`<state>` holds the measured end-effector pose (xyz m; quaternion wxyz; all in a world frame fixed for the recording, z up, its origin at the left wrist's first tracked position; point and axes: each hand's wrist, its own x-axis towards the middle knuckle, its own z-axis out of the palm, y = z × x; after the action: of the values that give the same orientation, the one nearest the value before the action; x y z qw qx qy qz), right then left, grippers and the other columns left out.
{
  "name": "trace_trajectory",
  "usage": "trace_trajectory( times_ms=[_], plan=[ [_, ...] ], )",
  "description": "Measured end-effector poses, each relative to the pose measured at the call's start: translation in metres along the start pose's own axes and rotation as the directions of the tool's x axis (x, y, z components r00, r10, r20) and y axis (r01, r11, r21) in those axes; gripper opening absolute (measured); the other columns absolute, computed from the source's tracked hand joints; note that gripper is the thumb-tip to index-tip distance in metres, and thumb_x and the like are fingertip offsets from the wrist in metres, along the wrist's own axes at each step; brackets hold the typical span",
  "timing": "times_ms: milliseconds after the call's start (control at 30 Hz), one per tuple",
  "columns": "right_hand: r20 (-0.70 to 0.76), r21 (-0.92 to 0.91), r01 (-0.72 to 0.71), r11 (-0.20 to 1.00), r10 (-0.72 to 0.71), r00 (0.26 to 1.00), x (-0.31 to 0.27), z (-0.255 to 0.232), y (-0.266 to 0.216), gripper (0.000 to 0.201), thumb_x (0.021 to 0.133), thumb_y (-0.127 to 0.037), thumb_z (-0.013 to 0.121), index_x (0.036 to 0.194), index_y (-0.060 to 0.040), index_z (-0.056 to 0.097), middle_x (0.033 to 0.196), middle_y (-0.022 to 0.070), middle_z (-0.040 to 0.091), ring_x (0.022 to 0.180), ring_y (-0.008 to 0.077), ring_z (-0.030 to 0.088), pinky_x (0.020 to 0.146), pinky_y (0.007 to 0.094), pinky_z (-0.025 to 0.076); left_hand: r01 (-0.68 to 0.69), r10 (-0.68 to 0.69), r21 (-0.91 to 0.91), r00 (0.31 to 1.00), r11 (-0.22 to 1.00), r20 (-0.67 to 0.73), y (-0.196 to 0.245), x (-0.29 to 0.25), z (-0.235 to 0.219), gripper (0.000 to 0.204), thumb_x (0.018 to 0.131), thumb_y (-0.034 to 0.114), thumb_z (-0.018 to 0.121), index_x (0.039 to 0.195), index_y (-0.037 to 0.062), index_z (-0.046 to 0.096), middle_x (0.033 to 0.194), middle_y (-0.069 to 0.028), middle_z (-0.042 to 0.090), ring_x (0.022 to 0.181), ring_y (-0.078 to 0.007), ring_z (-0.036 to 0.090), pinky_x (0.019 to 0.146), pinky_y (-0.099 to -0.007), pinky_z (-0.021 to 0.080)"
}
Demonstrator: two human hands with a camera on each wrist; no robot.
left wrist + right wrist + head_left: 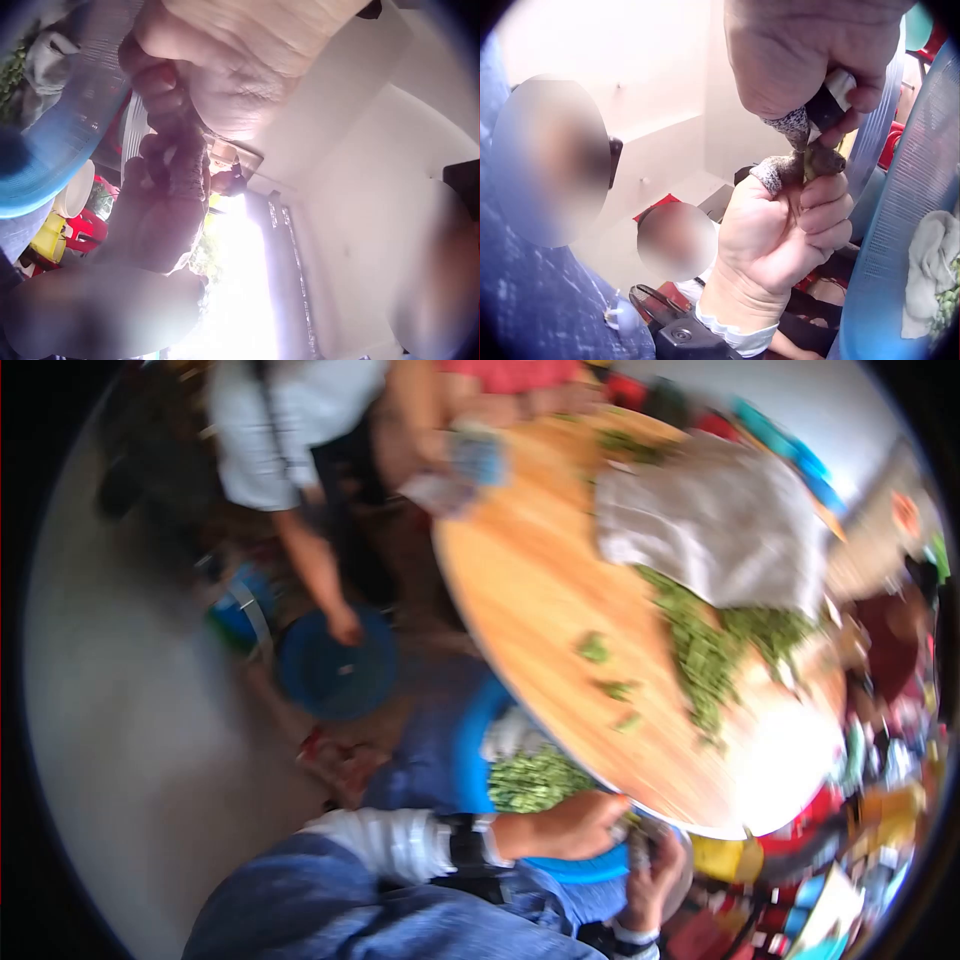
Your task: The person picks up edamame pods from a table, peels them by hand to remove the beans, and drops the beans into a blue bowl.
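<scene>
My left hand (570, 827) and right hand (655, 875) meet just below the table's near edge, beside a blue basket (478, 745) of green pieces (535, 780). In the right wrist view, the left hand (780, 232) pinches a small yellow-green piece (808, 166) between thumb and curled index finger; fingers hide most of it. Right above, the right hand (810, 60) grips a small black object with a silvery end (829, 105), its kind unclear. Both thumbs wear speckled coverings (769, 174). Only the hands' undersides show in the left wrist view.
Green pods (700, 660) and a few loose ones lie on the round wooden table (540, 580), partly under a grey cloth (715, 520). A white cloth (930, 262) sits in the basket. Another person reaches into a blue basin (340, 670) at left. Colourful goods crowd the right.
</scene>
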<state>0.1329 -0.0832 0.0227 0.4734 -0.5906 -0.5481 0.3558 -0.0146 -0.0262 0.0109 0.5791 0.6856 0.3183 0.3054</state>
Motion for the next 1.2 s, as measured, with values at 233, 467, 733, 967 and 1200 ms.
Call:
trace_trajectory(
  times_ms=[233, 467, 733, 967, 1200],
  plan=[
    [0.012, 0.027, 0.013, 1.0, -0.013, 1.0, -0.004, -0.004, 0.004, 0.01, 0.073, 0.0, 0.054, 0.082, 0.0016, 0.056, 0.074, 0.007, 0.056, 0.065, 0.0139, 0.052, 0.059, 0.0238, 0.042, 0.095, -0.086, -0.068, 0.987, 0.993, 0.132, -0.007, -0.004, -0.007, 0.022, 0.074, 0.002, 0.042, 0.094, -0.0016, 0.05, 0.07, -0.0161, 0.056, 0.067, -0.0234, 0.055, 0.06, -0.0326, 0.041],
    [-0.553, 0.352, -0.048, 0.935, 0.249, 0.795, -0.047, -0.098, 0.067, 0.018, 0.083, -0.002, 0.048, 0.099, 0.0051, 0.051, 0.088, 0.006, 0.057, 0.076, 0.0091, 0.052, 0.07, 0.0196, 0.042, -0.37, 0.1, 0.575, 0.89, 0.73, 0.446, -0.037, -0.031, -0.027, 0.034, 0.077, 0.017, 0.053, 0.11, 0.0096, 0.05, 0.093, -0.0137, 0.057, 0.086, -0.0234, 0.055, 0.085, -0.0418, 0.033],
    [-0.534, 0.431, -0.352, 0.831, 0.549, 0.643, -0.103, -0.13, 0.151, 0.013, 0.079, -0.014, 0.054, 0.088, -0.0052, 0.056, 0.063, -0.0022, 0.051, 0.048, 0.0036, 0.043, 0.042, 0.0153, 0.031, -0.29, 0.272, 0.46, 0.956, 0.839, 0.108, 0.054, 0.083, -0.074, 0.017, 0.076, 0.008, 0.056, 0.091, 0.0013, 0.059, 0.069, -0.0118, 0.06, 0.061, -0.0161, 0.059, 0.056, -0.0292, 0.045],
    [-0.425, 0.462, -0.267, 0.845, 0.476, 0.77, -0.075, -0.098, 0.124, 0.016, 0.079, -0.006, 0.056, 0.091, 0.0032, 0.055, 0.076, 0.0039, 0.057, 0.063, 0.0093, 0.051, 0.06, 0.021, 0.042, -0.442, 0.38, 0.796, 0.878, 0.412, 0.291, 0.006, 0.206, -0.086, 0.018, 0.066, -0.001, 0.052, 0.084, 0.0013, 0.056, 0.085, -0.018, 0.056, 0.079, -0.0339, 0.054, 0.068, -0.0377, 0.043],
    [-0.387, 0.386, -0.213, 0.897, 0.368, 0.846, -0.056, -0.084, 0.08, 0.016, 0.077, -0.001, 0.056, 0.093, 0.0041, 0.055, 0.081, 0.0046, 0.058, 0.071, 0.0101, 0.053, 0.067, 0.0217, 0.043, -0.309, 0.324, 0.932, 0.916, 0.187, 0.238, 0.007, 0.199, -0.099, 0.008, 0.065, 0.002, 0.052, 0.07, 0.0047, 0.057, 0.078, -0.0108, 0.055, 0.077, -0.0293, 0.052, 0.065, -0.0376, 0.043]
  ],
)
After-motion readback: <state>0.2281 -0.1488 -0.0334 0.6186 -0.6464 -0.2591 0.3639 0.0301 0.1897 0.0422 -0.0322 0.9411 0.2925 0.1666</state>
